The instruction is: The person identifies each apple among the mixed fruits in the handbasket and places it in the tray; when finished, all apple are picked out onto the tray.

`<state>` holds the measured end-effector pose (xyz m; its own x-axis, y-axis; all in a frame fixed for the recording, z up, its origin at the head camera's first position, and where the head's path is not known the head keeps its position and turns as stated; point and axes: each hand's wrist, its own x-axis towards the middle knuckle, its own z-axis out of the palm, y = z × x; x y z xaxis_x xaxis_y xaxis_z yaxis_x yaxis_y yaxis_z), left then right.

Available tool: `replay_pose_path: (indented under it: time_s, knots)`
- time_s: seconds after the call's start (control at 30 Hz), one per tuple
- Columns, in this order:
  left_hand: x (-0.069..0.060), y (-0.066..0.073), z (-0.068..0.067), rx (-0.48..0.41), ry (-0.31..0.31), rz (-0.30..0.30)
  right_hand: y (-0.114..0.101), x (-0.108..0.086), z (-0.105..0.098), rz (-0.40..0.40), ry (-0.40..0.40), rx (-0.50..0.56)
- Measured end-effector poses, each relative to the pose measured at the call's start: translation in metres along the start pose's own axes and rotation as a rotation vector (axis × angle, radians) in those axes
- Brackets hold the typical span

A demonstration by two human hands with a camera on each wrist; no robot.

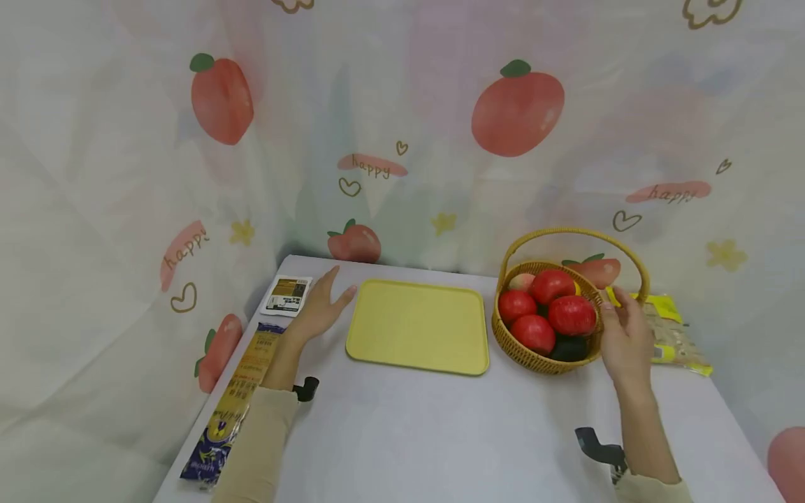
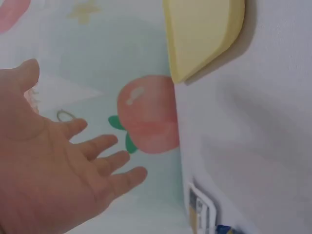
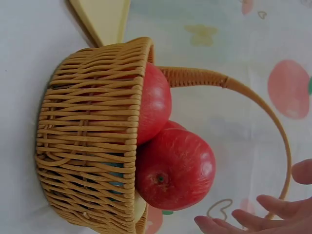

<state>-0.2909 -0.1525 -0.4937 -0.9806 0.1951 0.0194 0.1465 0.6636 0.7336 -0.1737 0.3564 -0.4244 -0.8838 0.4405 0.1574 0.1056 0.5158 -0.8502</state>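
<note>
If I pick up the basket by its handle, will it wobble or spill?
The basket probably won't flop: its arched handle stands up by itself. It may feel heavy, with several big red fruits inside. Tilt it, and one could roll out: they're round, and some poke out the top.

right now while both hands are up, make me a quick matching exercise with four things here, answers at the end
Things:
1. tray
2. basket
3. long packet
4. right hand

Descriptions:
A. woven, holding red fruit
B. lying along the left edge of the table
C. fingers near the curved handle
D. flat and pale yellow

Right pairs: 1-D, 2-A, 3-B, 4-C
</note>
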Motion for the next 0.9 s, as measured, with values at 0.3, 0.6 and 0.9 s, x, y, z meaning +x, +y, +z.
replay_pose_path:
  time_s: [0.3, 0.6, 0.9]
  knots:
    - [-0.001, -0.011, -0.001, -0.411, 0.031, -0.050, 0.008, 0.013, -0.002, 0.165, 0.036, 0.008]
    - [0.004, -0.023, 0.012, -0.965, 0.078, -0.186, 0.014, 0.022, 0.004, 0.276, 0.013, 0.132]
    - [0.005, -0.029, 0.030, -1.163, 0.078, -0.265, 0.018, 0.033, 0.014, 0.418, 0.040, 0.242]
